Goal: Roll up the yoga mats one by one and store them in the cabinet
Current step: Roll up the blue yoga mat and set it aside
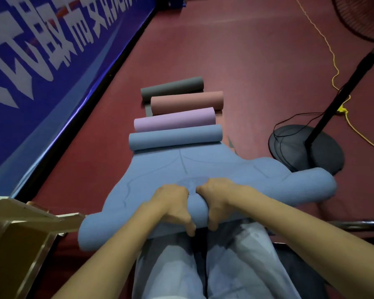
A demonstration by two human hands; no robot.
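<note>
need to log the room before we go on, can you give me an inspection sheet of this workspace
surface: dark red floor, mats laid in a row.
job's things: blue mat rolled at both ends, flat in the middle; grey roll, pink roll, lilac roll beyond it.
clutter: wooden cabinet at lower left.
grippers: left hand and right hand both grip the near roll of the blue mat.
cables: yellow cord and black fan cable on the floor.
surroundings: standing fan base, blue banner.
</note>
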